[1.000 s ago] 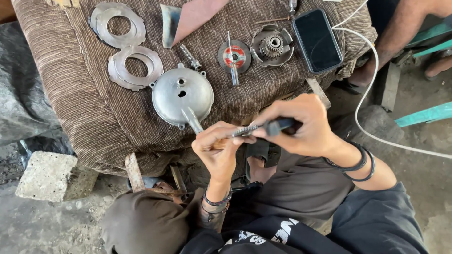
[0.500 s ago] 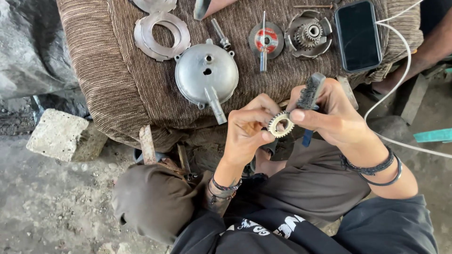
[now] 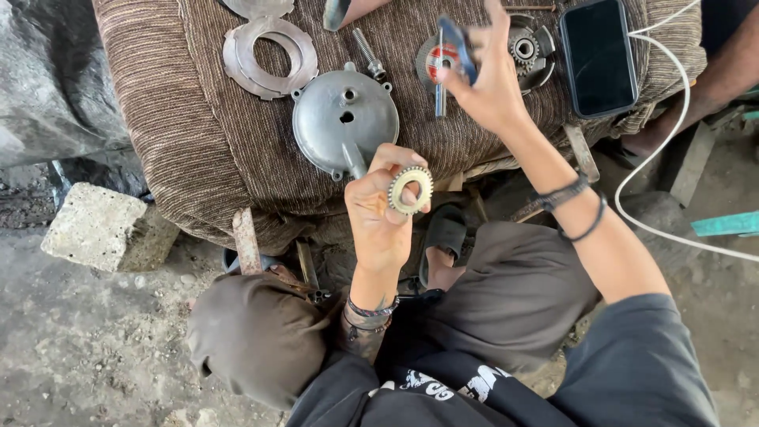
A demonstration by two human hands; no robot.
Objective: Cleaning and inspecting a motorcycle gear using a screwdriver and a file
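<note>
A brown ribbed cloth [image 3: 198, 150] covers the bench, with a concrete block [image 3: 99, 229] on the ground at its left edge. On the cloth lie a grey domed cover [image 3: 332, 126], a flat ring plate [image 3: 269, 47], a black phone [image 3: 598, 55] and a toothed hub [image 3: 528, 47]. The right hand [image 3: 494, 87] reaches over a red-centred disc [image 3: 436, 62], fingers clamped on a dark tool [image 3: 458, 47]. The left hand [image 3: 383, 209], just below the cover, pinches a small gear [image 3: 411, 190] between thumb and fingertips.
</note>
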